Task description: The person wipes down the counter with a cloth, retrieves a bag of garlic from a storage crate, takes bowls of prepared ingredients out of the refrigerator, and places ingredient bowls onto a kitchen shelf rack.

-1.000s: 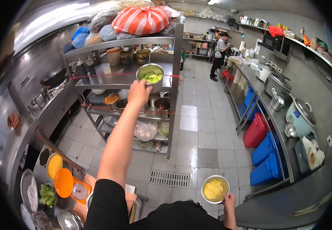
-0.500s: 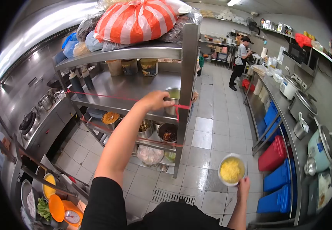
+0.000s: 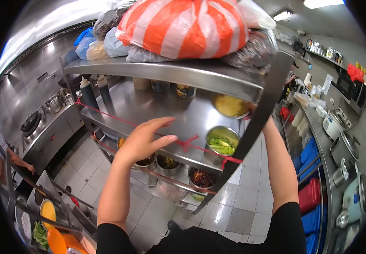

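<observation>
A bowl of yellow, shredded-looking food is over the right end of the steel middle shelf. My right hand grips its rim, partly hidden by the slanting shelf post. Whether the bowl's base rests on the shelf I cannot tell. My left hand is empty, thumb and fingers apart, in front of the shelf edge near a knotted red string. Closer to me than the bowl stands a metal pot with green vegetable pieces.
Sauce bottles stand at the shelf's left end. A striped orange-and-white bag lies on top. Below, a pot holds dark red food. A counter with cookers runs along the right. Another person's arm shows at left.
My right hand has brought the yellow-food bowl up from low on the right to the middle shelf. My left hand has left the metal pot's rim and opened, moving left. The view has shifted closer.
</observation>
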A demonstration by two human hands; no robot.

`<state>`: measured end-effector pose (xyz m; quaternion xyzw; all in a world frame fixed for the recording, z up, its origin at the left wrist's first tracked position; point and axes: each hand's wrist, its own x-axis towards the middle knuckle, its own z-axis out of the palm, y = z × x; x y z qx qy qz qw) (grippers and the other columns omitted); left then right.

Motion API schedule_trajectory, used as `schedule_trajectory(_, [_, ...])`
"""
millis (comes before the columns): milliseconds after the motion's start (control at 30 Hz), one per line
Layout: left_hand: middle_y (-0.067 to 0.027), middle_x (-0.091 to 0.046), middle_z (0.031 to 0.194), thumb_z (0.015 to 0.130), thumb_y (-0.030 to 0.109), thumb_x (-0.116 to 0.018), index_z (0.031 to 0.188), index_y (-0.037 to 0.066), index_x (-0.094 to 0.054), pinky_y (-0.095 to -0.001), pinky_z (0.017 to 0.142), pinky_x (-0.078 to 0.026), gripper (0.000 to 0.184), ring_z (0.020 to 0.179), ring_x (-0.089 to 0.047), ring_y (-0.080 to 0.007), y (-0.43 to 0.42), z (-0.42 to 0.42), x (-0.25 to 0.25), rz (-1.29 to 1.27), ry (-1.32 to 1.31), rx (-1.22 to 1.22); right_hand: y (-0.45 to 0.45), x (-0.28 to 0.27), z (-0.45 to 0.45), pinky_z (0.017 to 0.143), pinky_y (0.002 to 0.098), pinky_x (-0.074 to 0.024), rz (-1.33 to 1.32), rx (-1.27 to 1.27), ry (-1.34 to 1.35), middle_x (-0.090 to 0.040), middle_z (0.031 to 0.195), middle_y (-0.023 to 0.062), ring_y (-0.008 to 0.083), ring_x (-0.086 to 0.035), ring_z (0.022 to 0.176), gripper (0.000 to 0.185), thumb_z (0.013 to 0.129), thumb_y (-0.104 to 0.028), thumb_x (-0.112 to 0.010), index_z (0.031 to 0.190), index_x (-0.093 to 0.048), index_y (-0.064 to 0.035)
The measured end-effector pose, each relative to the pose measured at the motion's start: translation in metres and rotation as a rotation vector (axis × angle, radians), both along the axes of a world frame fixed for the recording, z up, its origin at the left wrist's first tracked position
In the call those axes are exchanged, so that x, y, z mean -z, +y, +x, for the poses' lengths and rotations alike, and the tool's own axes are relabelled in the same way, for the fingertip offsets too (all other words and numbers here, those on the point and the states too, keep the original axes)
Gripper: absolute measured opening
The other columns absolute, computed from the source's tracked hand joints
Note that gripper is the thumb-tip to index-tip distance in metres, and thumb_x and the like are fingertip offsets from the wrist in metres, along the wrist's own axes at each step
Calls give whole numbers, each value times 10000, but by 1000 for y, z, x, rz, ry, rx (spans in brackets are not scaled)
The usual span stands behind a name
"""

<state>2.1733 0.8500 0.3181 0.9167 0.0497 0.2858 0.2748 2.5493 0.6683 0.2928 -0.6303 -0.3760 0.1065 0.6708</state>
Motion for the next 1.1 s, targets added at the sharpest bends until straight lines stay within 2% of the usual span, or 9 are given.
schedule_trajectory(200, [-74, -652, 793, 963, 301, -584, 846, -16, -606, -271, 699, -486, 339, 744, -612, -127, 76, -68, 63, -453, -396, -116, 113, 17, 22, 449, 321, -564, -358, -160, 133, -645, 919, 110, 211, -647, 688, 319, 795, -81, -691, 1088, -600, 6])
schedule_trajectory(267, [-66, -616, 677, 987, 312, -550, 723, 45, -551, -260, 618, -456, 376, 624, -577, -121, 88, -75, 107, -619, -429, -155, 132, 18, 29, 624, 380, -602, -511, -284, 165, -645, 984, 130, 230, -649, 771, 325, 844, -136, -635, 1129, -591, 14])
schedule_trajectory(533, [-31, -566, 557, 946, 420, -595, 642, 76, -561, -285, 490, -432, 460, 490, -537, -128, 18, -93, 383, -1105, 215, -606, 176, 28, 47, 692, 381, -590, -529, -415, 160, -639, 1012, 143, 230, -650, 801, 322, 880, -178, -574, 1135, -579, 19])
schedule_trajectory(667, [-59, -601, 587, 934, 508, -558, 697, 40, -619, -320, 529, -460, 529, 521, -572, -155, -100, -132, 463, -1094, 490, -682, 159, 28, 72, 725, 382, -584, -175, -359, 244, -637, 1026, 150, 229, -650, 816, 327, 899, -199, -544, 1139, -573, 21])
schedule_trajectory(867, [-156, -658, 724, 915, 532, -539, 787, 61, -655, -433, 661, -481, 501, 712, -639, -349, -293, -137, 487, -920, 474, -1120, 84, 20, 79, 776, 383, -575, 639, -275, 507, -632, 1048, 160, 229, -651, 839, 341, 926, -230, -499, 1144, -565, 24])
schedule_trajectory(1000, [-190, -667, 800, 915, 497, -551, 854, 72, -665, -459, 707, -487, 444, 797, -641, -389, -383, -142, 474, -1068, 418, -1336, -37, 23, -6, 895, 344, -504, 977, -151, 509, -607, 1170, 166, 205, -616, 948, 373, 963, -246, -408, 1164, -551, 34])
schedule_trajectory(1033, [-188, -671, 818, 918, 479, -552, 866, 77, -672, -467, 723, -490, 422, 812, -644, -384, -397, -156, 471, -1015, 415, -1349, -71, 56, 22, 874, 425, -528, 899, -1075, 447, -663, 1069, 176, 186, -673, 926, 347, 913, -234, -532, 1126, -588, 34])
schedule_trajectory(1067, [-183, -676, 841, 920, 474, -551, 882, 73, -676, -467, 742, -491, 422, 829, -646, -376, -408, -169, 464, -1016, 439, -1383, -57, 47, -36, 590, 353, -565, 915, -1578, 256, -699, 836, 145, 181, -673, 627, 221, 900, -227, -597, 929, -618, -9])
schedule_trajectory(1100, [-180, -678, 848, 921, 467, -550, 891, 70, -677, -466, 750, -493, 418, 839, -646, -374, -421, -184, 463, -1006, 434, -1446, -56, 48, -99, 366, 295, -465, 932, -1713, 278, -605, 552, 66, 182, -555, 382, 282, 894, -241, -648, 703, -531, -71])
